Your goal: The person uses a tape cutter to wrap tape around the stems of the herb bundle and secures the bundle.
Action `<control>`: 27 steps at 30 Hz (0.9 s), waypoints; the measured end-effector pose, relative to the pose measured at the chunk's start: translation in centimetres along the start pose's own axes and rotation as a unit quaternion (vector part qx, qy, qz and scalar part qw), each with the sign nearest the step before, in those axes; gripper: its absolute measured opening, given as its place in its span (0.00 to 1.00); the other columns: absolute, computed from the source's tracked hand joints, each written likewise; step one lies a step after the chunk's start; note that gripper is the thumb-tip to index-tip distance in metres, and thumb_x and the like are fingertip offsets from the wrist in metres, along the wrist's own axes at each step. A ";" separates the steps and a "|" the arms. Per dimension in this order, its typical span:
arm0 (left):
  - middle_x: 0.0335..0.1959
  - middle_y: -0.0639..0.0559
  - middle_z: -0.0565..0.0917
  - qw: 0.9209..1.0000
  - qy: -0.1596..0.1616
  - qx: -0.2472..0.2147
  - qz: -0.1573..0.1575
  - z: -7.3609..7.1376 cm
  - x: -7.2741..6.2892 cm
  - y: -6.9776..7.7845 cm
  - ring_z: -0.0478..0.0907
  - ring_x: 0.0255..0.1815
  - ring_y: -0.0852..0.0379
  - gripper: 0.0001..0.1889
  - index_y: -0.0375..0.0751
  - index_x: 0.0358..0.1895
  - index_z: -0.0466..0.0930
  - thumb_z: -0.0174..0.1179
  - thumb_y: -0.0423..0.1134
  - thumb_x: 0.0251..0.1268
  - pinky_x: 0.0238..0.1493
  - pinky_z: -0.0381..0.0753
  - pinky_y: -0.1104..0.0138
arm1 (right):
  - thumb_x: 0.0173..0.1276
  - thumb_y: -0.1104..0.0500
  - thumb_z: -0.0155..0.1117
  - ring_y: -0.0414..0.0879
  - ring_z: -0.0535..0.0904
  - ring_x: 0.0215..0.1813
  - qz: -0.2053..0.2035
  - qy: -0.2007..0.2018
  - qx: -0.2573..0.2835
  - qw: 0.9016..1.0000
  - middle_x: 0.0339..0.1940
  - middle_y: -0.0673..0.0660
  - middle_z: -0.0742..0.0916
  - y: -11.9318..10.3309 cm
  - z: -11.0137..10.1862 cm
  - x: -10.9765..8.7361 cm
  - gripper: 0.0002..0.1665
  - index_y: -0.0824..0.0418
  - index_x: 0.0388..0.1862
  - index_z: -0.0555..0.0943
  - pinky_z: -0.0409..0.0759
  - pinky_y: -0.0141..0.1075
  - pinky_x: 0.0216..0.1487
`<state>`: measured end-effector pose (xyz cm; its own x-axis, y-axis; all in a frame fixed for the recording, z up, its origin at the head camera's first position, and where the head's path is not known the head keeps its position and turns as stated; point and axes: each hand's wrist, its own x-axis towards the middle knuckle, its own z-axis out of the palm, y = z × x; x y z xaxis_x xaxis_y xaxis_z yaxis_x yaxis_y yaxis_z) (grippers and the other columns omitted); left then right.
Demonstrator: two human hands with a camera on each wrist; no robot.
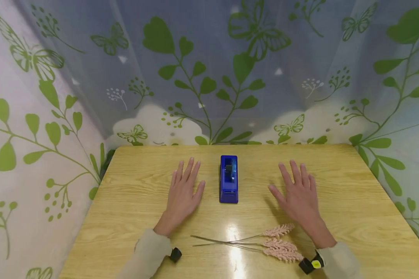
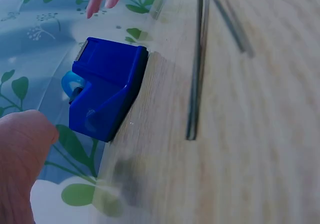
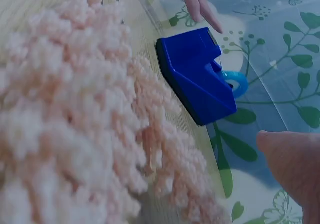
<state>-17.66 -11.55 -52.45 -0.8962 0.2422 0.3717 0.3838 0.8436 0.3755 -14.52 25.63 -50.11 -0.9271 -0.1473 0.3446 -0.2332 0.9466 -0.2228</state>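
Observation:
A blue tape dispenser [image 1: 228,186] stands upright on the wooden table between the two hands. Its light-blue roll [image 3: 236,84] shows at one end in the right wrist view, and a toothed cutting edge [image 2: 80,50] shows in the left wrist view. To its left, the left hand [image 1: 184,193] has its fingers straight and spread and holds nothing. On the other side, the right hand [image 1: 298,195] is likewise spread, thumb toward the dispenser, with nothing held. Several pink flower sprigs [image 1: 282,248] on thin stems [image 1: 227,243] lie in front of the dispenser, near the right wrist.
The wooden table [image 1: 125,217] ends at a curtain [image 1: 209,77] printed with green leaves and butterflies, which also hangs along both sides. Each wrist wears a small black camera, the left one [image 1: 175,255] beside a beige sleeve [image 1: 150,252].

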 end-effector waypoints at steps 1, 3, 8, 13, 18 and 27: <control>0.86 0.49 0.51 1.000 0.000 -0.002 0.004 0.0 0.2 0.0 0.36 0.87 0.45 0.34 0.50 0.85 0.53 0.47 0.54 0.83 0.80 0.50 0.37 | 0.76 0.35 0.60 0.71 0.47 0.84 -0.003 -0.001 -0.001 1.000 0.85 0.66 0.56 -0.2 0.1 0.1 0.49 0.51 0.86 0.56 0.51 0.71 0.75; 0.86 0.49 0.52 1.000 -0.001 -0.006 0.012 0.0 0.6 0.2 0.37 0.87 0.45 0.35 0.48 0.85 0.52 0.49 0.52 0.83 0.79 0.52 0.38 | 0.75 0.36 0.61 0.72 0.49 0.83 -0.007 0.000 0.006 1.000 0.84 0.68 0.58 -0.6 0.2 0.3 0.48 0.53 0.85 0.58 0.52 0.71 0.74; 0.86 0.46 0.51 0.999 -0.025 -0.026 0.035 0.2 1.7 0.5 0.41 0.87 0.45 0.37 0.40 0.85 0.50 0.52 0.49 0.82 0.80 0.55 0.42 | 0.77 0.41 0.63 0.73 0.61 0.74 -0.023 -0.015 0.062 0.998 0.73 0.73 0.69 -2.6 0.7 0.8 0.42 0.61 0.80 0.65 0.59 0.70 0.68; 0.85 0.41 0.55 0.994 -0.045 -0.061 0.081 0.5 2.9 0.8 0.49 0.85 0.43 0.37 0.35 0.83 0.51 0.55 0.45 0.81 0.81 0.56 0.48 | 0.79 0.53 0.63 0.57 0.79 0.47 -0.042 -0.060 0.207 0.976 0.44 0.63 0.84 -5.1 1.1 1.7 0.23 0.69 0.61 0.81 0.79 0.50 0.48; 0.85 0.42 0.56 0.987 -0.087 -0.079 0.109 1.1 3.9 1.2 0.51 0.85 0.44 0.36 0.38 0.84 0.52 0.51 0.50 0.84 0.80 0.58 0.48 | 0.79 0.59 0.63 0.42 0.78 0.33 0.011 -0.124 0.318 0.940 0.37 0.57 0.89 -6.7 1.2 2.6 0.13 0.67 0.51 0.88 0.78 0.35 0.34; 0.85 0.46 0.56 0.980 -0.141 -0.080 0.120 1.6 4.5 1.8 0.51 0.85 0.48 0.34 0.44 0.84 0.54 0.49 0.53 0.84 0.81 0.57 0.53 | 0.79 0.57 0.63 0.44 0.75 0.28 0.055 -0.173 0.427 0.886 0.28 0.62 0.86 -8.3 2.5 3.7 0.15 0.68 0.43 0.90 0.71 0.31 0.28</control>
<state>-21.35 -8.23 -51.47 -0.7937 0.5651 0.2253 0.6000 0.6663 0.4428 -16.71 16.49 -49.25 -0.9580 -0.2865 0.0110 -0.1358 0.4196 -0.8975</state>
